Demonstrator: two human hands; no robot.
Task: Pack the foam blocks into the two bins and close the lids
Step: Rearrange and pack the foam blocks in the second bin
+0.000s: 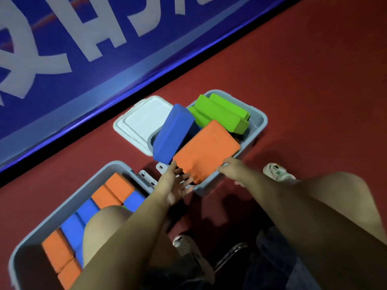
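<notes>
A large orange foam block [206, 147] lies tilted across the near side of the far grey bin [262, 120], sticking out over its rim. My left hand [174, 184] touches the block's near corner with straight, spread fingers. My right hand [229, 167] grips its near right edge. In the same bin a blue block [172, 132] leans on the left rim and green blocks [219, 114] lie at the back. The near grey bin [83, 185] at lower left holds several orange blocks [117, 186] and blue blocks [73, 227], partly hidden by my knee.
A white lid [139, 120] lies flat on the red floor [303, 70] left of the far bin. A blue banner wall [83, 49] runs diagonally behind. My shoes [276, 170] rest near the bins, and latch clips [148, 178] sit between the two bins.
</notes>
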